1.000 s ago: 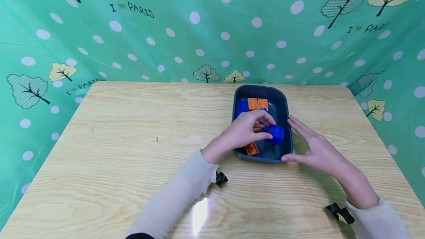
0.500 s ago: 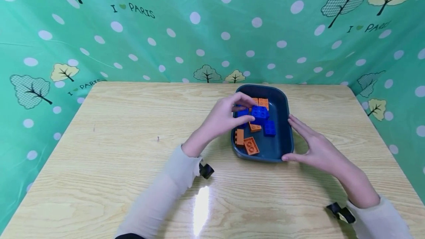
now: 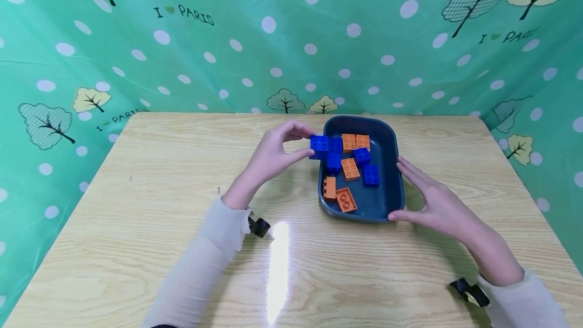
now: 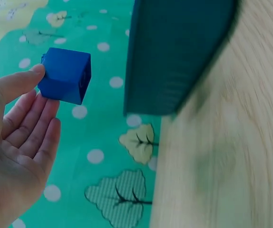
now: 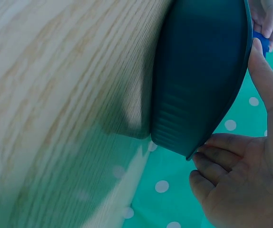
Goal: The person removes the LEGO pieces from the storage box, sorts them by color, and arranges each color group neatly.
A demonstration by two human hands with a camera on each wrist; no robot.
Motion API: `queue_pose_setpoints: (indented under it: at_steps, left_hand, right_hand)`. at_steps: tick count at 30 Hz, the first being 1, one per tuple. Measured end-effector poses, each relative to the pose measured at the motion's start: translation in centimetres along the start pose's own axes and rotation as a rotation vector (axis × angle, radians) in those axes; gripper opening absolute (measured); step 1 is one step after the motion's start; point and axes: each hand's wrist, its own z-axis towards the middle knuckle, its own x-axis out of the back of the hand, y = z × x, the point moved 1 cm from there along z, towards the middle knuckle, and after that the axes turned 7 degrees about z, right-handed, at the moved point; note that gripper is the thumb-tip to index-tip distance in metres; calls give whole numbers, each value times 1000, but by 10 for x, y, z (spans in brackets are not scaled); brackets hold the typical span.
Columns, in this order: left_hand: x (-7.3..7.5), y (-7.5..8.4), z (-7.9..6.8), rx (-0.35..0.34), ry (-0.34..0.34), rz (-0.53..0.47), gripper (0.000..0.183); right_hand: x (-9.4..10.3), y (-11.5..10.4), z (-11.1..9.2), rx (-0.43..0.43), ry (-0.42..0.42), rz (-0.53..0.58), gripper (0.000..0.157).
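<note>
A blue toy building brick (image 3: 319, 145) with studs on top is pinched between the thumb and fingers of my left hand (image 3: 268, 158), raised at the left rim of a dark blue bin (image 3: 379, 199). In the left wrist view the same brick (image 4: 65, 73) is held at the fingertips, apart from the bin wall. My right hand (image 3: 430, 201) touches the bin's right side, its fingers fairly straight along the rim and the thumb at the near right corner. Inside the bin lie several orange bricks (image 3: 350, 169) and several blue bricks (image 3: 371, 175).
The bin stands on a light wood table (image 3: 182, 181), towards the back right. A green dotted cloth (image 3: 246, 49) hangs behind the table. Black wrist mounts (image 3: 259, 227) sit at both cuffs.
My left hand has lifted a blue brick out of the middle of the bin and carried it left to the rim. My right hand has stayed at the bin's right side.
</note>
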Motion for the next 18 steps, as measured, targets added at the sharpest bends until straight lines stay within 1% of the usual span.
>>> queue_pose_setpoints:
  at_steps: [5, 9, 14, 18]
  left_hand:
    - [9, -12, -4, 46, 21, 24, 37]
    - [15, -24, -5, 87, 38, 20, 37]
    - [22, -42, -3, 138, 49, 14, 37]
    - [26, -53, -2, 169, 45, 21, 37]
  right_hand:
    - [0, 0, 0, -9, -10, 6, 112]
    - [1, -1, -1, -11, -7, 6, 113]
    - [1, -1, -1, -4, -2, 3, 113]
    - [1, -1, 0, -2, -3, 4, 113]
